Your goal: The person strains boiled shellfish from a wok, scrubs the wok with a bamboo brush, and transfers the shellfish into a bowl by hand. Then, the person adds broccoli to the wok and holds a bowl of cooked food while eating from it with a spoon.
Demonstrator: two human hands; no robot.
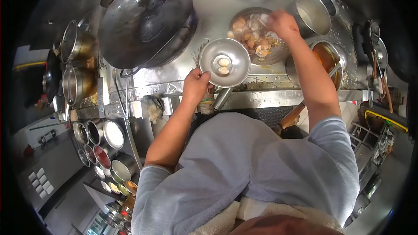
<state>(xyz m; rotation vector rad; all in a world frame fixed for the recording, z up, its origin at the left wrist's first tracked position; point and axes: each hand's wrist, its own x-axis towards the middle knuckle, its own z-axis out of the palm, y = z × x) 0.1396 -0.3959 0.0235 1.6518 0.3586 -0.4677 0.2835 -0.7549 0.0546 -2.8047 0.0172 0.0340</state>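
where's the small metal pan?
Head view, just above centre: the small metal pan is gripped by the left hand, lower-left of the perforated strainer of shellfish.

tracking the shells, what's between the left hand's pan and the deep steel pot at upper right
The head view shows the colander of shells, the right hand over its edge.

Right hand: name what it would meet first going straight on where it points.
The right hand would likely meet the clams in the colander first, though depth is unclear.
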